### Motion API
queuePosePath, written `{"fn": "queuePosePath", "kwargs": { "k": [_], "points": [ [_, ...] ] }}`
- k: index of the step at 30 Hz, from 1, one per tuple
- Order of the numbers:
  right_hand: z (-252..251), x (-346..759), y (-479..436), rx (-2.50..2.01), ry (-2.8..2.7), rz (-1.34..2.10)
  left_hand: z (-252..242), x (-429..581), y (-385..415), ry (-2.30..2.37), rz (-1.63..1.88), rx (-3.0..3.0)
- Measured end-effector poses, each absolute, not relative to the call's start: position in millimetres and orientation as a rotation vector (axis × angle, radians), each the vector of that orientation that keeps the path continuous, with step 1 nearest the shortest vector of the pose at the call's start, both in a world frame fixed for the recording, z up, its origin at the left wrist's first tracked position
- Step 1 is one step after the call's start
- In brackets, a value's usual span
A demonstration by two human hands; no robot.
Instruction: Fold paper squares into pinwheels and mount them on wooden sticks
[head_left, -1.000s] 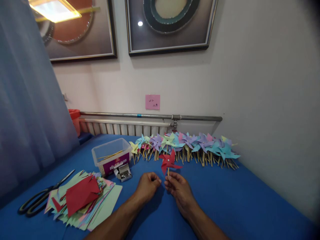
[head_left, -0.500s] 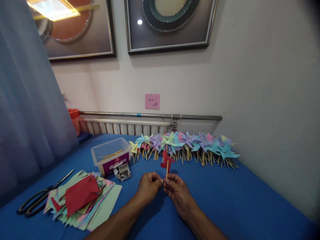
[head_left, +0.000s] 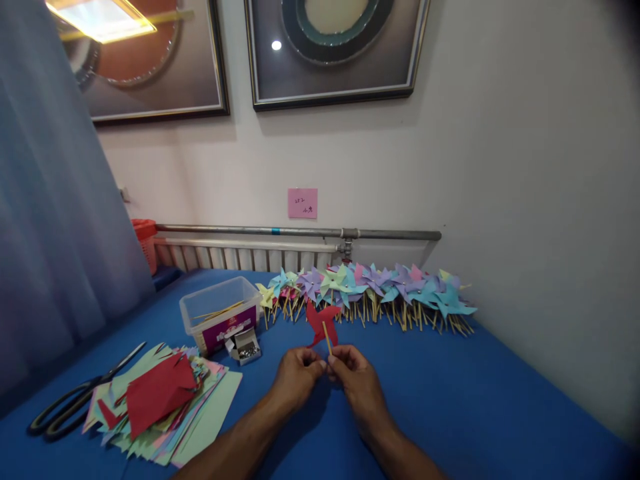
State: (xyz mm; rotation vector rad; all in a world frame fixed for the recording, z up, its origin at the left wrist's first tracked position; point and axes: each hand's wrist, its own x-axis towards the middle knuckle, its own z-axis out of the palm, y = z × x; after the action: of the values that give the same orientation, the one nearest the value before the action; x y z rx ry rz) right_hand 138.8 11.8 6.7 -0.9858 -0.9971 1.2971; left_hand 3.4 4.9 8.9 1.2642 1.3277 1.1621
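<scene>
A red paper pinwheel (head_left: 319, 323) on a thin wooden stick (head_left: 327, 338) stands up in front of me, leaning slightly left, its stick side towards me. My right hand (head_left: 354, 375) pinches the stick low down between thumb and fingers. Right beside it, my left hand (head_left: 299, 377) is closed, thumb against the curled fingers, its tips close to the stick's lower end. Whether those left fingertips grip the stick or something small is hidden. Both hands are just above the blue table cover (head_left: 450, 400).
Finished pinwheels (head_left: 373, 287) lie in a long row by the wall. To the left are a plastic tub (head_left: 220, 317) with sticks, a small box (head_left: 246, 348) of metal pins, a pile of coloured paper (head_left: 165, 400) and black-handled scissors (head_left: 80, 400).
The red pinwheel has turned, showing more of its blades, and its top has tipped to the left. Both hands stay close together in nearly the same place.
</scene>
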Motion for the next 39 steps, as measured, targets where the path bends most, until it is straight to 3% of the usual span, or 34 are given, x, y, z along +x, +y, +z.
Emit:
{"fn": "queuePosePath", "kwargs": {
  "k": [39],
  "points": [
    [3, 142, 14, -0.984, -0.771, 1.495, 16, -3, 3, 1.539, 1.158, 1.473]
  ]
}}
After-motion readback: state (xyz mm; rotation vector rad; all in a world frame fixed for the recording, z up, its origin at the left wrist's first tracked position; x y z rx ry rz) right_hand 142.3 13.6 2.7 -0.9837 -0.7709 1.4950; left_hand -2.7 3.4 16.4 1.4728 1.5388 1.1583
